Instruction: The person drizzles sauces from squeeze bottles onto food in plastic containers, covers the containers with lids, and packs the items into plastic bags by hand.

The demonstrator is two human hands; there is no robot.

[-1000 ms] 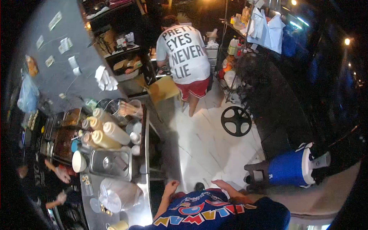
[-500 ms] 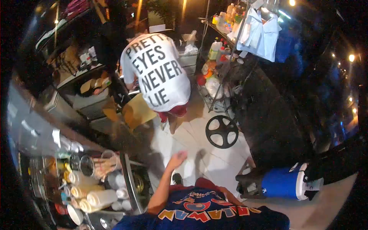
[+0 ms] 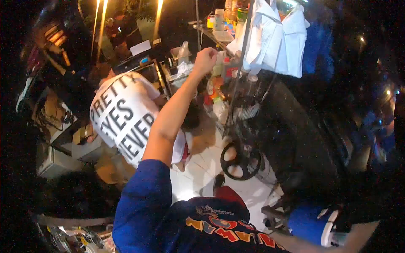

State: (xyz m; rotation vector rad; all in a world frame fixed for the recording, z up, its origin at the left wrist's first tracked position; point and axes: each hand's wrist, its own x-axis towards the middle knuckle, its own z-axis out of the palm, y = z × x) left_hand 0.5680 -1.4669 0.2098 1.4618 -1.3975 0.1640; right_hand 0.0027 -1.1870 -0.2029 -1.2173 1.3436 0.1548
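Note:
My left hand point(image 3: 205, 61) is raised at the end of my outstretched arm, its fingers curled closed. Whatever they hold, if anything, is too small or hidden to make out. In the view, the hand appears beside a pale jug point(image 3: 217, 68) and a red-capped bottle point(image 3: 228, 62); I cannot tell whether it touches them. White plastic bags point(image 3: 274, 42) hang to its right. On its left lies a crumpled white bag point(image 3: 181, 69) on a counter. My right hand is out of view.
A person in a white printed shirt point(image 3: 122, 114) bends over at the left. A black wheel-shaped object point(image 3: 240, 161) stands near my feet. A blue cooler point(image 3: 310, 225) is at lower right. Bottles point(image 3: 230, 12) line a shelf at the back.
My left hand has risen from low by my body to far forward and up, towards the shelf. My view has shifted, and the bags and shelf now look nearer.

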